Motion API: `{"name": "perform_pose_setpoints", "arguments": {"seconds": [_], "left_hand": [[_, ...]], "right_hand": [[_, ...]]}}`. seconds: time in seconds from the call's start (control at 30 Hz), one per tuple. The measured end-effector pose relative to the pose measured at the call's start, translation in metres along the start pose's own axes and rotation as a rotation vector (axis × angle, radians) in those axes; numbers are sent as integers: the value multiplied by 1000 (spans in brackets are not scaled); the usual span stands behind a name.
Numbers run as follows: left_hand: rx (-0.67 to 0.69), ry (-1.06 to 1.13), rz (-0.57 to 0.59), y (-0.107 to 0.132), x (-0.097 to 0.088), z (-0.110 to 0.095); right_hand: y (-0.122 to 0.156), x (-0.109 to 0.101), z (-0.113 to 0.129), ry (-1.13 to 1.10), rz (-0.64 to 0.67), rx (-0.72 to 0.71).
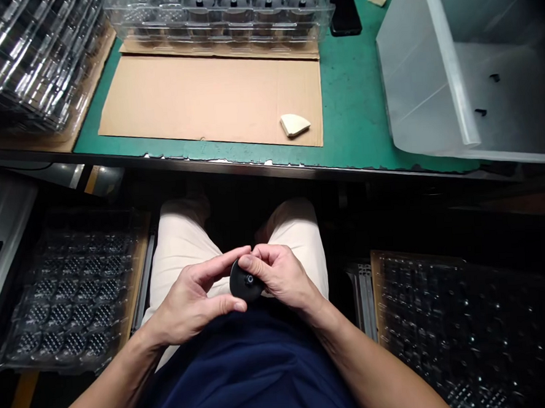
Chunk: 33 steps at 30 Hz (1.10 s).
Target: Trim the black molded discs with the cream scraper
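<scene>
Over the lap, left hand (pixel 190 301) and right hand (pixel 279 272) pinching a black disc (pixel 245 284), fingers closed on it, cardboard sheet (pixel 210 97) and wedge (pixel 294 124) on the bench beyond, trays (pixel 70 290) alongside.

My hands hold a small round part (pixel 246 284) over my lap — left hand (pixel 193 301) at nine o'clock of it, right hand (pixel 276 271) at three. Cardboard sheet (pixel 210 97) lies at twelve on the bench mat (pixel 355 119); a bin (pixel 431 77) at two.

Both hands (pixel 238 286) meet, fingers pinched, above the lap.
</scene>
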<state>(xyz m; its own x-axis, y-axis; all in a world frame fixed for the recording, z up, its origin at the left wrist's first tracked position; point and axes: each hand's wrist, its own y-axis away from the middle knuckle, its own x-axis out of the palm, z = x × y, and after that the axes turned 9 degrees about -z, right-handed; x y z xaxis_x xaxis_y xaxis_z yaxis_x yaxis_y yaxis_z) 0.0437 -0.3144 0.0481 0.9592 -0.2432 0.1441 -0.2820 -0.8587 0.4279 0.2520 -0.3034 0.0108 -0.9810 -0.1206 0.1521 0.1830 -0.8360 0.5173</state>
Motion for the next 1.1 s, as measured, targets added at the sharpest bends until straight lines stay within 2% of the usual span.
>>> {"name": "perform_pose_setpoints", "arguments": {"seconds": [0.07, 0.13, 0.2, 0.3, 0.4, 0.5, 0.63, 0.73, 0.87, 0.97, 1.1], "left_hand": [[2, -45, 23, 0, -2, -1], [13, -17, -27, -2, 2, -2], [47, 65, -147, -4, 10, -2], [138, 136, -347, -8, 23, -3], [230, 114, -479, -10, 27, -6], [271, 88, -498, -12, 23, -9], [271, 144, -386, -16, 17, -9], [213, 234, -273, -18, 17, -6], [115, 248, -208, -16, 21, -3], [101, 205, -250, -15, 24, -2], [94, 163, -370, -18, 28, -3]], "right_hand": [[-2, -4, 2, 43, 43, -9], [-3, -2, 6, -13, 66, -15], [-2, 6, 8, -188, 45, 0], [3, 25, 9, -511, 2, 95], [12, 39, 5, -674, 45, 186], [15, 41, -5, -692, 37, 218], [10, 32, -11, -700, -25, 163], [6, 21, -2, -591, -39, 37], [9, 10, 13, -176, -90, -210], [16, 9, 17, 109, -156, -421], [22, 15, 13, 186, -175, -532]]}}
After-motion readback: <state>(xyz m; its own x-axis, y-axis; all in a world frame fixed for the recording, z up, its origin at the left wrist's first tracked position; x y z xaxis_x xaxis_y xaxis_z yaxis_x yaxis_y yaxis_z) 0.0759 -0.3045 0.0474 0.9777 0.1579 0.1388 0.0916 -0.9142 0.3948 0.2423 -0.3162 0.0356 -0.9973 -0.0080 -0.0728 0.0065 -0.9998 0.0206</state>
